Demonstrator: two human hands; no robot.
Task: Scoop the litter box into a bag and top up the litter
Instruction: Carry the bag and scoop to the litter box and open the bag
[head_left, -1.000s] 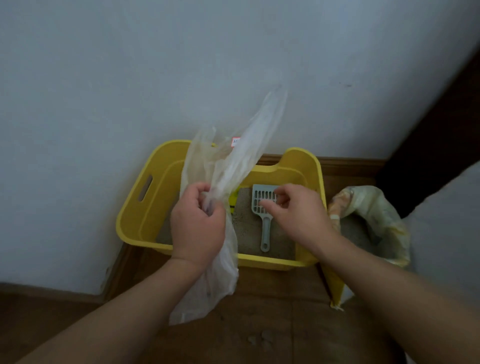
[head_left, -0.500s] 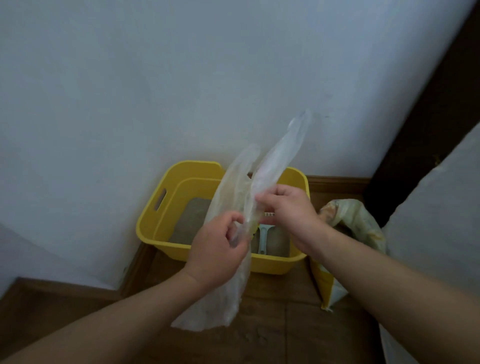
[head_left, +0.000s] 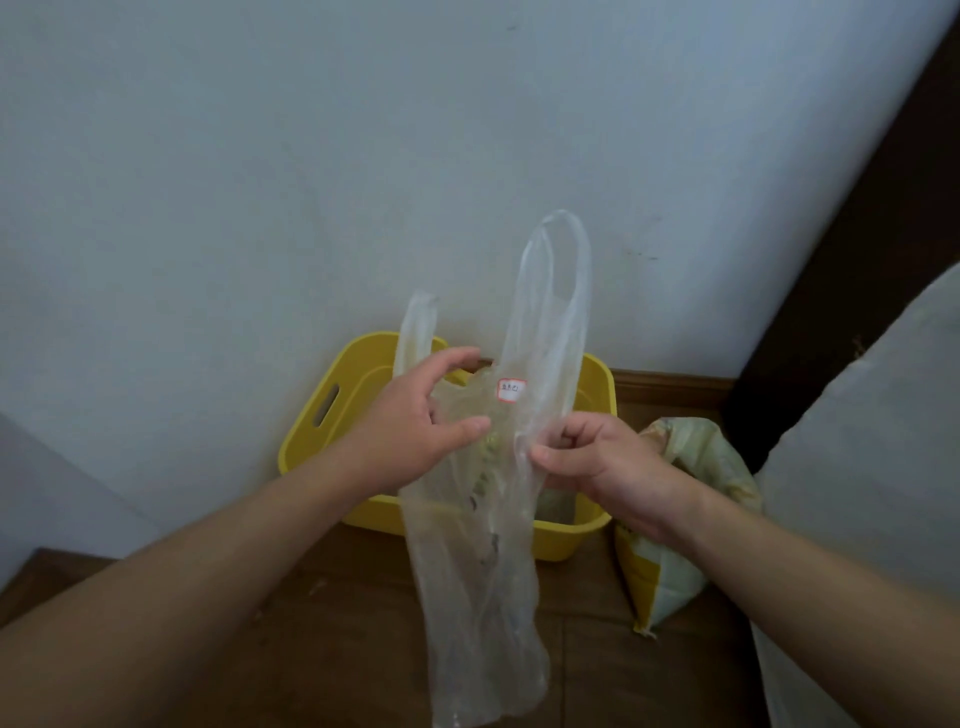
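Observation:
A clear plastic bag with two loop handles and a small white sticker hangs in front of me. My right hand pinches its right side below the tall handle. My left hand has its fingers spread and hooked at the bag's mouth, thumb against the film. Behind the bag the yellow litter box stands on the floor against the wall. The bag and my hands hide its inside and the scoop.
An open litter sack, yellow and pale, stands right of the box. A white wall rises behind. A dark door frame runs up the right. A pale grey surface fills the lower right. Brown wooden floor lies below.
The camera has tilted up and back, so the box looks smaller. My left hand let go of its fist grip and spread at the bag's mouth. The bag has unfolded, showing both handles.

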